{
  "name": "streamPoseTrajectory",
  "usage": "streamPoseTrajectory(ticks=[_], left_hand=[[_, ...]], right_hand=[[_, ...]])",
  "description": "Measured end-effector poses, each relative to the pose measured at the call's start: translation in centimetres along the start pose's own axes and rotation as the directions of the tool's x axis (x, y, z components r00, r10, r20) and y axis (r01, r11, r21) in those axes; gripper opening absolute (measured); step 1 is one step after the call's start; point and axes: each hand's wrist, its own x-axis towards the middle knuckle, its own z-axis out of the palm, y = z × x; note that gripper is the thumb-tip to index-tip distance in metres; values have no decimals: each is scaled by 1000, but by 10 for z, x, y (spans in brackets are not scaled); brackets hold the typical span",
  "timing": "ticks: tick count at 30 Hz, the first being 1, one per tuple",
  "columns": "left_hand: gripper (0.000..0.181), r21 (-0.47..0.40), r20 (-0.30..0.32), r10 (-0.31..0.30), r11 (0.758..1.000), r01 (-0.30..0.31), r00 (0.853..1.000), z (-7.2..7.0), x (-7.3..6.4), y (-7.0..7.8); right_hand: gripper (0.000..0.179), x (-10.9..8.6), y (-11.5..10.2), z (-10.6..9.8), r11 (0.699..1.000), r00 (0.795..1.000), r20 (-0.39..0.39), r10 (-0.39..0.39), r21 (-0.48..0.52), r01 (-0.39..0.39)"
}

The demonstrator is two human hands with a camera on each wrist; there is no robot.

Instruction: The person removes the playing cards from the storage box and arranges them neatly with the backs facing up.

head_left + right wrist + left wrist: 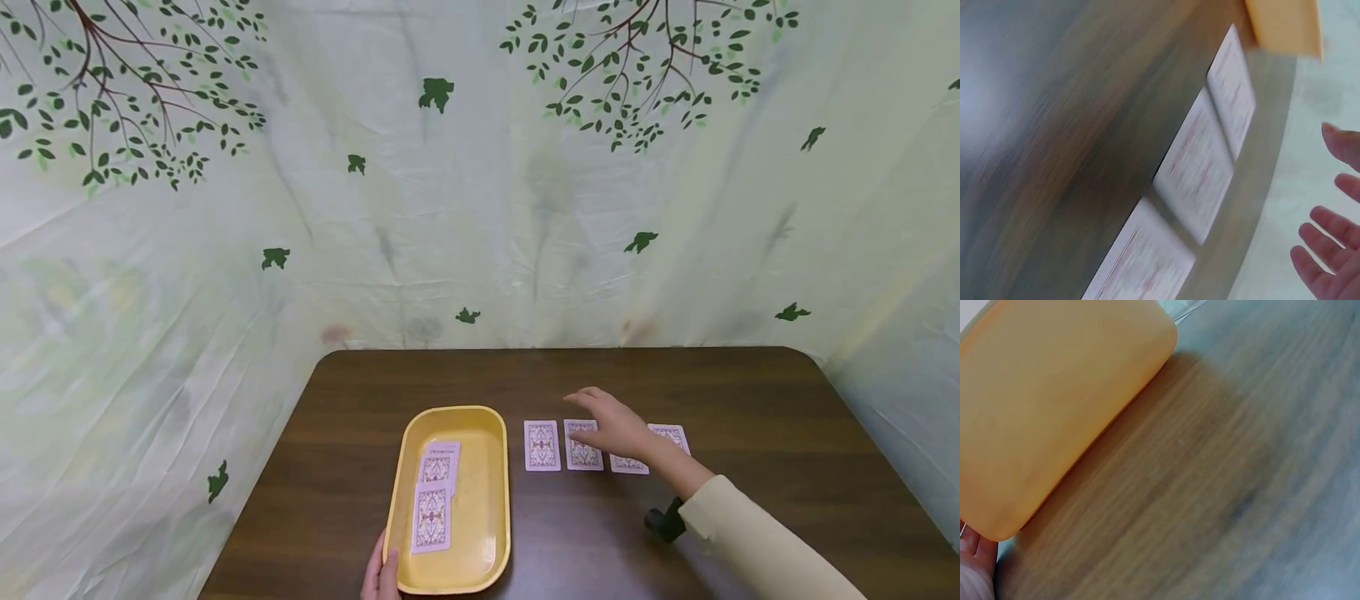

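Note:
My left hand point(378, 573) grips the near left corner of a yellow tray point(501, 500), thumb at its rim. The left wrist view has the outer side of the tray point(1066, 394) and a few fingers at its corner. Inside the tray lie overlapping patterned playing cards point(432, 518), backs up. Over a row of face-down playing cards point(542, 446) on the table, my right hand point(618, 429) reaches with fingers spread and nothing in them. It partly hides the cards on the right. The right wrist view has those cards point(1194, 165) beside the hand point(1335, 250).
The dark wooden table point(787, 467) has rounded far corners. Behind it hangs a pale curtain point(480, 208) printed with branches and leaves. A black device point(665, 522) is strapped at the right wrist, beneath the cream sleeve point(757, 533).

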Motion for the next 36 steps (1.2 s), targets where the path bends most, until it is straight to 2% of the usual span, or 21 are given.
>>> streamPoseTrajectory(ticks=[6,12,21,28,32,36], left_hand=[[33,-42,-30,60,997,-61,998,1,0,-5],[32,-51,-39,91,994,-93,995,3,1,-5],[30,-55,-46,85,995,-87,995,4,0,-4],[34,-36,-38,56,998,-58,998,3,-2,-3],[34,-28,-35,40,999,-41,999,2,-1,-3],[34,-39,-31,48,998,-49,998,2,-1,-2]], right_hand=[[50,14,-33,14,995,995,9,-96,-4,96],[49,26,-61,32,970,970,-16,-241,-41,241],[45,37,-101,62,932,932,62,-357,-49,360],[45,42,-124,91,883,887,62,-458,-87,462],[46,42,-133,106,883,886,118,-448,-95,459],[56,42,-142,116,906,905,193,-379,-123,405]])
